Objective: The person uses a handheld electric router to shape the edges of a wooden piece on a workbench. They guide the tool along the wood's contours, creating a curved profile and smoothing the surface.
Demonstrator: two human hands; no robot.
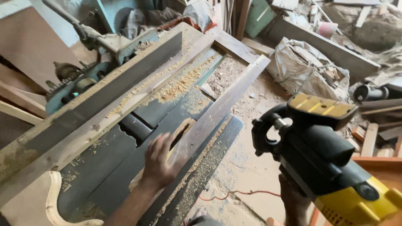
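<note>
Head view looks down on a dusty woodworking machine in a cluttered shop. Left hand [161, 161] lies flat, fingers [169, 146] spread and released, pressing on a long plank [217, 109] that runs diagonally across the dark metal surface [104, 167]. The palm covers part of a carved oval slot in a pale wood piece [184, 127] just under the plank.

Right hand [295, 203] is low at the right, mostly hidden behind a black and yellow power tool [322, 155] with a yellow top pad. Its fingers seem clenched around the tool's underside, though the grip itself is hard to see. The tool hangs in the air beside the machine, apart from the plank.

To do this well, in my judgement, the flat hand should keep the plank steady and stay clear of the tool's working face as it comes across.

Edges: the plank's near end overhangs the surface's right edge. A tall wooden fence [104, 96] stands along the far left side, with sawdust [180, 83] heaped beside it. A red cord [234, 193] trails over the floor below.

Open room lies to the right, over bare floor between machine and tool. A crumpled sack [305, 69] and scrap boards [372, 134] crowd the far right.
</note>
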